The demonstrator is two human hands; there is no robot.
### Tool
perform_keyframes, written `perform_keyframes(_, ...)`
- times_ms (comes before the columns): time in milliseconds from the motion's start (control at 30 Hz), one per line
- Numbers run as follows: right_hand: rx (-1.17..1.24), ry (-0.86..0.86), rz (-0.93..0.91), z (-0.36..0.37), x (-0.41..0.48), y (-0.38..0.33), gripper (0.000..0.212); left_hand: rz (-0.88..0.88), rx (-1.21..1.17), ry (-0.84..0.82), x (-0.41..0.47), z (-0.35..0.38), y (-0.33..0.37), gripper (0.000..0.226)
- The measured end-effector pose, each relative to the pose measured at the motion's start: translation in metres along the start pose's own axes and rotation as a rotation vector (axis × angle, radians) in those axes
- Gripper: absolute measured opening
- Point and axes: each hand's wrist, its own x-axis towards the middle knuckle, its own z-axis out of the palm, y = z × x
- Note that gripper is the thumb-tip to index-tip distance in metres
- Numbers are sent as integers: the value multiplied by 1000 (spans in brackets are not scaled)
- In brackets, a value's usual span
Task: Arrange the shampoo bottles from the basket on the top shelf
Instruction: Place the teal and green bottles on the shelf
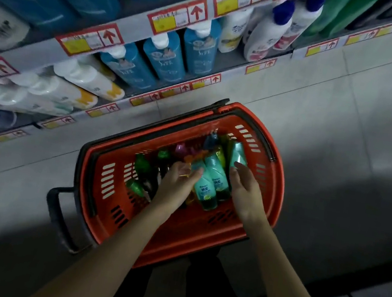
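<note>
The grey tiled floor of a shop aisle holds a red shopping basket (200, 241) beside the stocked shelves (137, 23). Teal shampoo bottles (205, 188) lie side by side in the basket, their long axes running away from the person, directly between the hands. The left hand (179, 181) and right hand (244, 192) flank them, about equally near, fingers loosely extended. Neither hand plainly grips a bottle.

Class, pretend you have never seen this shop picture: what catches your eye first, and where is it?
The red basket on the grey floor, at centre, stands out most, with teal bottles bright inside it. Both hands reach into it, the left hand and right hand either side of those bottles. Up left, shelves carry blue bottles and tags with red arrows.
</note>
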Motion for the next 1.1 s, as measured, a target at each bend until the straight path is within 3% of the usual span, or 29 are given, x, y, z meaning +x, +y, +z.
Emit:
perform_keyframes(67, -77, -9, -14, 10, 24, 18, 45, -3, 41, 32, 24, 13, -12, 50)
perform_keyframes(200, -297, -18, -53, 30, 60, 42, 43, -16, 62, 44, 56, 29, -32, 23)
perform_keyframes(533, -645, -59, -1, 55, 96, 60, 56, -26, 46, 28, 93, 43, -52, 28)
perform_keyframes(667, -675, -81, 43, 54, 102, 56, 58, 20, 51, 37, 90, 44, -56, 24)
perform_keyframes(967, -629, -90, -10, 48, 94, 59, 44, 122, 49, 26, 79, 37, -61, 45)
perform_keyframes(1100, -477, -82, -59, 42, 81, 62, 43, 177, 36, -8, 71, 29, -55, 42)
